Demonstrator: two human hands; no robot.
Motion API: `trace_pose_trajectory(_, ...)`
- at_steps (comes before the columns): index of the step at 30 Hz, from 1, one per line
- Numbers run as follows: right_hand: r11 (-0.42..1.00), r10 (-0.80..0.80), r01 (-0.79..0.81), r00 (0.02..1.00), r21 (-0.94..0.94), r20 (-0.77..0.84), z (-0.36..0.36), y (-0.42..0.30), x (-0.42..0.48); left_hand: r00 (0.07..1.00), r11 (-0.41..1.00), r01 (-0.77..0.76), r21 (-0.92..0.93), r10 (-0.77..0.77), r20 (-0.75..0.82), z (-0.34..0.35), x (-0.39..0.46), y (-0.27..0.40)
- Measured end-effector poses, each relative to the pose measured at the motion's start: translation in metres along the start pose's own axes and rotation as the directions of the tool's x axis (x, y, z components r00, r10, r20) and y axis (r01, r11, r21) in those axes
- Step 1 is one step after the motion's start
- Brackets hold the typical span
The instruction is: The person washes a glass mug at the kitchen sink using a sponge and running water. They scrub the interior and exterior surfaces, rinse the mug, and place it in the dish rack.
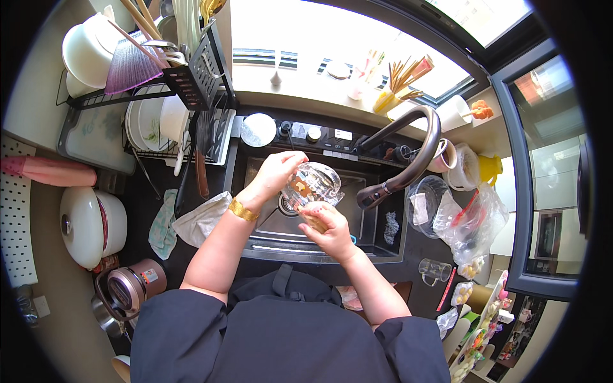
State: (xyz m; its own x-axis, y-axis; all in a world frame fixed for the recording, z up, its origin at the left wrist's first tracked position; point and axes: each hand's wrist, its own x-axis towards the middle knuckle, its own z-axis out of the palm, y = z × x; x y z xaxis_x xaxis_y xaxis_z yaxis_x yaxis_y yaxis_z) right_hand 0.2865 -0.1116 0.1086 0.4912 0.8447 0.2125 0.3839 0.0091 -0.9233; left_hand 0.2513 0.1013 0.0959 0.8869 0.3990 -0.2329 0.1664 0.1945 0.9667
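Over the sink, my left hand (pixel 275 174) grips a clear glass vessel (pixel 313 184) by its upper left side. The glass is tilted and has a brown bear-like figure on its wall. My right hand (pixel 330 232) is at the lower edge of the glass, its fingers curled around a small yellowish thing (pixel 313 222); what that is I cannot tell. Below both hands lies the dark sink basin (pixel 268 227), its round drain partly hidden by the glass. A turquoise edge of something (pixel 353 239) shows beside my right wrist.
A dark pull-down faucet (pixel 421 163) arches over the sink's right side. A steel scrubber (pixel 391 227) lies at the basin's right. On the right counter are a clear bowl (pixel 421 222), plastic bags (pixel 476 225) and a glass mug (pixel 433 272). To the left are cloths (pixel 163 225) and a dish rack (pixel 153 153).
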Motion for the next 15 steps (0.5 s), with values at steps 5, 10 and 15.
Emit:
trace_pose_trajectory(5, 0.844, 0.286, -0.273, 0.957, 0.461, 0.042, -0.0015, -0.0042, 0.0011, 0.999, 0.998, -0.029, 0.049, 0.028, 0.026, -0.0064, 0.0005, -0.0005)
trace_pose_trajectory(10, 0.696, 0.363, -0.342, 0.926, 0.631, 0.102, -0.0012, -0.0067, -0.0003, 0.999, 0.999, -0.03, 0.032, 0.029, 0.019, -0.0068, -0.0007, 0.0012)
trace_pose_trajectory(15, 0.974, 0.048, -0.055, 0.998, 0.218, 0.037, 0.0017, -0.0031, 0.0015, 1.0, 1.0, -0.024, 0.014, 0.024, 0.005, -0.0031, -0.005, 0.0044)
